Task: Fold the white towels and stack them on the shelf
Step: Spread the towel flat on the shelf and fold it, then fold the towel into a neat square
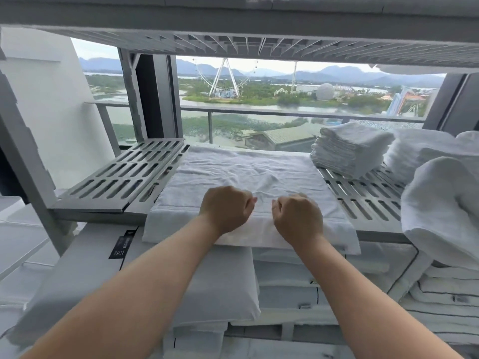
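Though L hand [225, 208] + R hand [298, 216] on towel [246, 167], fingers [251, 201] curled under, tips hidden; grip: can't tell.

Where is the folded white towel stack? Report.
In the head view, the folded white towel stack sits on the grey slatted shelf, back right of the spread white towel.

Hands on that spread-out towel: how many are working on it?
2. The left hand and right hand sit side by side near the front edge of the towel, fingers curled into the cloth, on the slatted shelf. No other hand shows.
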